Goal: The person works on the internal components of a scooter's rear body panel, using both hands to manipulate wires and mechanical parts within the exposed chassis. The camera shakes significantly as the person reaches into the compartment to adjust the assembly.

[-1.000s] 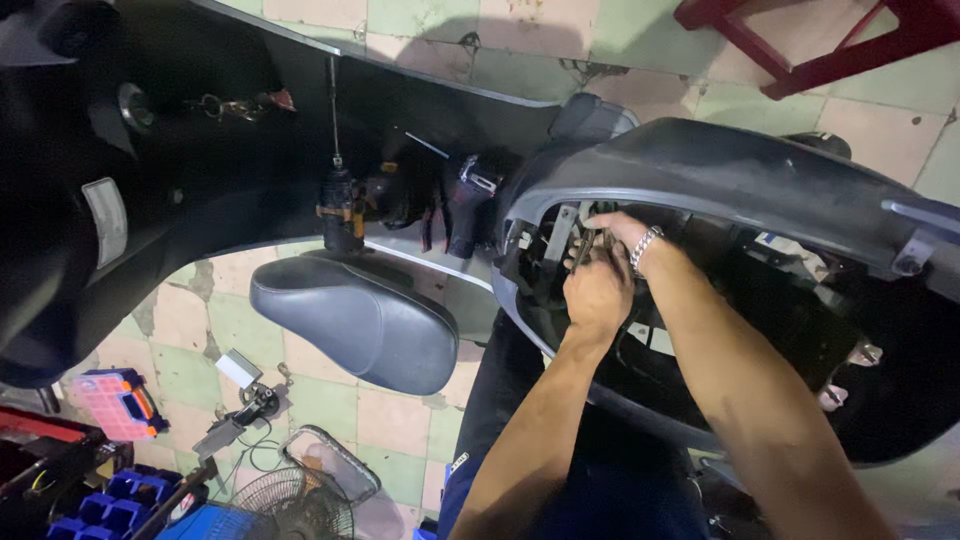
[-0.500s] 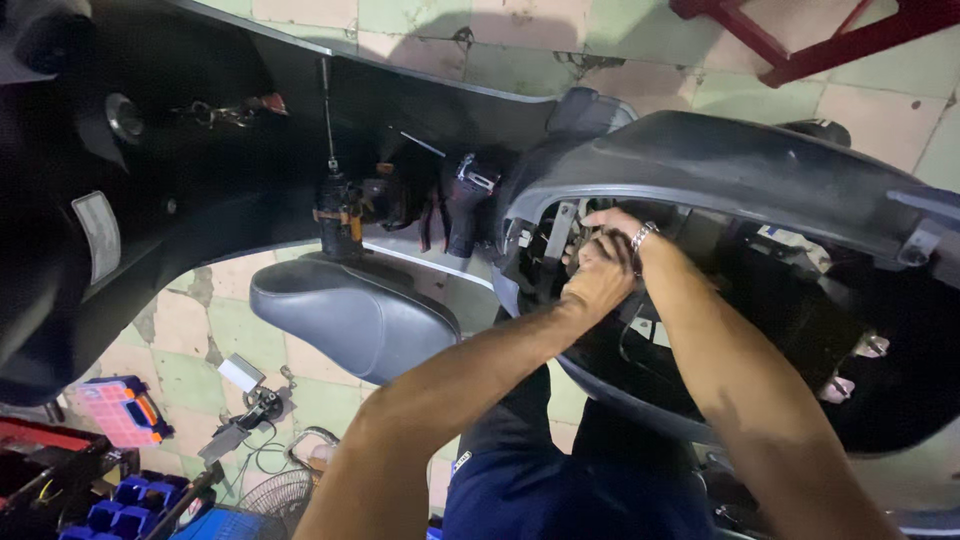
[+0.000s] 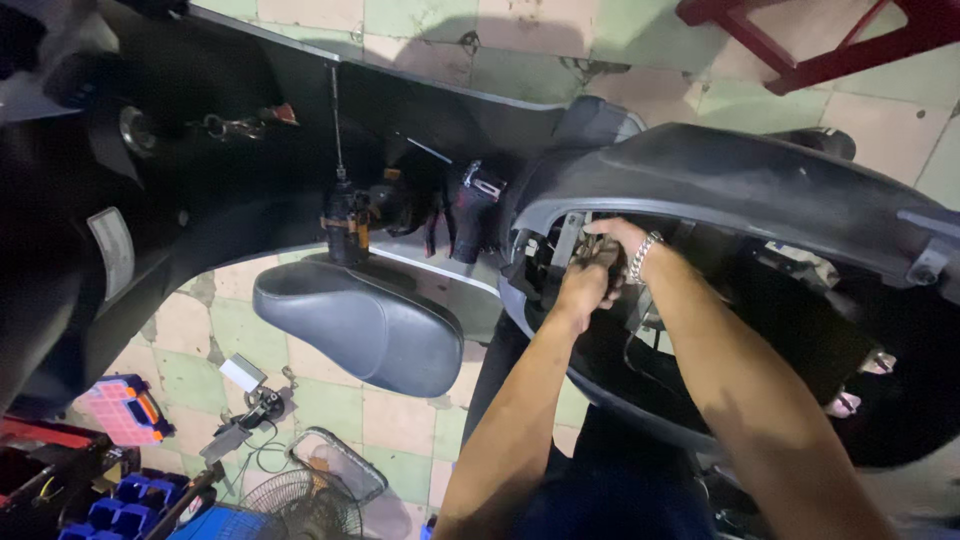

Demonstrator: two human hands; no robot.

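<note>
A black scooter body with its panels off fills the view, its open frame cavity at the right. Both my hands reach into the front of that cavity. My left hand curls around a small part by a grey metal bracket. My right hand, with a metal bracelet on the wrist, presses against the same spot just above it. What the fingers hold is hidden between the hands. A wire bundle hangs below them inside the frame.
A black padded seat juts out at centre left. Gloves and a bottle hang under the front panel. On the tiled floor lie an orange parts box, blue bins, a fan guard and small tools. A red stand is top right.
My left arm has swung in from below and straightened toward the cavity. Both hands stay at the same spot by the bracket, and the view has shifted slightly.
</note>
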